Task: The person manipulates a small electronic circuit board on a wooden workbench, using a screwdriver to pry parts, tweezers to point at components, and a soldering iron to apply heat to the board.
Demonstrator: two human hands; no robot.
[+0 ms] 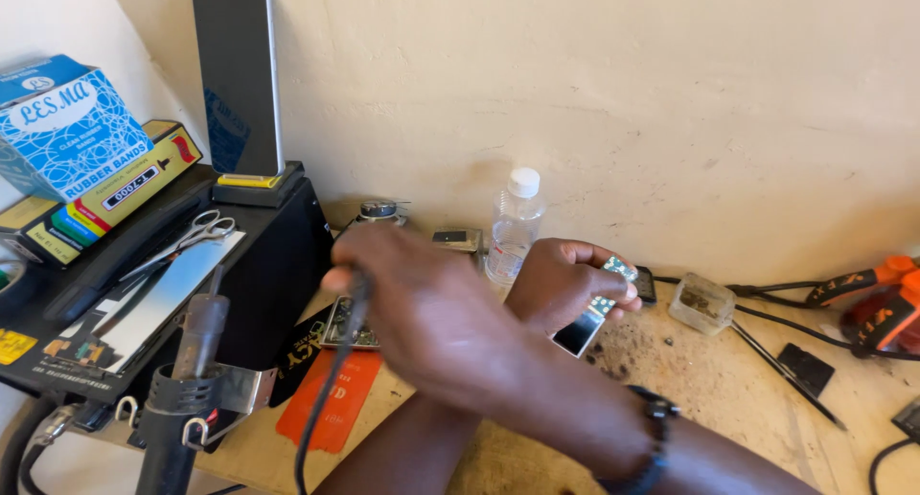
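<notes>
Crossing arms over worktop: right hand closed round black-corded tool; left hand pinching small circuit board just right of it; clear bottle behind both hands

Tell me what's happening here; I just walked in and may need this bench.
A person is working at a wooden workbench with arms crossed. The right hand reaches across to the left and grips a corded black tool. The left hand holds a small circuit board in its fingers above the bench. A plastic bottle stands behind by the wall.
</notes>
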